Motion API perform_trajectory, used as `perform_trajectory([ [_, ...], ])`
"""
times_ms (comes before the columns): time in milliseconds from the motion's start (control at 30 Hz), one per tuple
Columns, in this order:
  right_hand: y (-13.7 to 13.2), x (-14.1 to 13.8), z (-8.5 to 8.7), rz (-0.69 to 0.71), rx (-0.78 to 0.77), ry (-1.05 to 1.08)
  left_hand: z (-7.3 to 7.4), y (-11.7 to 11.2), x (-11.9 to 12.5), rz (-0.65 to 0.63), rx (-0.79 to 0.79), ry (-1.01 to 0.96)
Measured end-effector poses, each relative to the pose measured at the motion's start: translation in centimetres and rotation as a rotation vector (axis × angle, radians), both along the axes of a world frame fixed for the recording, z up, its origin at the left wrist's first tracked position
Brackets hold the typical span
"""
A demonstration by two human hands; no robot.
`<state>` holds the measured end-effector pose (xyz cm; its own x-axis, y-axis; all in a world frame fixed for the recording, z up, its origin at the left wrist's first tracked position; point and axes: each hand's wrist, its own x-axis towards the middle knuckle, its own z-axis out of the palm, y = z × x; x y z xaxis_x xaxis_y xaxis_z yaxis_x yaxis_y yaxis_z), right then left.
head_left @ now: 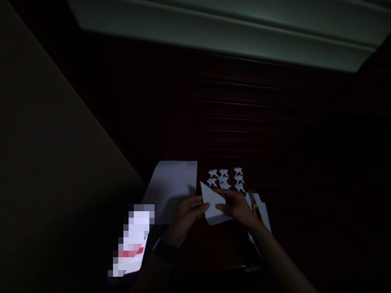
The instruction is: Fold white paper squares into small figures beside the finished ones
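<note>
A white piece of paper folded into a triangle [210, 199] lies on a dark table between my hands. My left hand [187, 215] grips its left edge with curled fingers. My right hand [235, 206] presses on its right side, fingers bent over the fold. Just beyond the paper, several small folded white paper figures [225, 178] lie in rows.
A stack of white paper sheets [171, 187] lies to the left. A yellow utility knife [255, 208] rests on another white sheet right of my right hand. A lit, blurred screen [132, 240] sits at lower left. The room is very dark.
</note>
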<state>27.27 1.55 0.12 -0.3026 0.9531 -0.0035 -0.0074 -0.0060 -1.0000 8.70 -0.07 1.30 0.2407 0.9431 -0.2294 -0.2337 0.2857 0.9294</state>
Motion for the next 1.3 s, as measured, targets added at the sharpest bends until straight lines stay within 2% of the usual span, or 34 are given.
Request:
perform_trajectory([
  [200,0.1,-0.2,0.3,-0.107,0.027,-0.134,-0.5,0.1,-0.1,-0.053,0.046,-0.007],
  [367,0.3,-0.1,-0.4,-0.220,0.049,-0.201,-1.2,0.7,-0.3,-0.035,0.095,0.084],
  [533,0.4,-0.1,-1.3,-0.267,-0.145,0.071,-1.2,0.7,-0.2,0.032,0.110,0.139],
  [633,0.5,-0.2,-1.4,-0.282,-0.220,0.221,-0.9,0.5,-0.1,-0.041,0.091,0.084],
  [700,0.6,-0.2,-1.4,-0.304,-0.247,0.261,-0.7,0.2,-0.1,-0.119,0.058,0.058],
  [767,0.6,-0.2,-1.5,-0.337,-0.249,0.267,-0.6,0.1,-0.1,-0.145,0.032,0.065],
  [867,0.4,-0.6,-1.4,-0.345,-0.218,0.243,-0.6,0.1,0.0,-0.037,0.016,0.072],
  [1000,-0.3,-1.9,-1.6,-0.205,-0.259,0.213,-0.4,0.1,0.4,0.185,-0.001,0.000],
  [1133,-0.5,-2.4,-2.2,-0.201,-0.240,0.150,0.0,0.3,0.6,0.228,0.010,-0.001],
  [1200,-0.3,-1.8,-2.4,-0.203,-0.190,0.055,0.1,0.7,0.2,0.272,0.087,0.076],
  [1300,0.2,-0.3,-2.3,-0.087,-0.078,-0.202,0.3,1.3,-0.8,0.384,0.269,0.328],
])
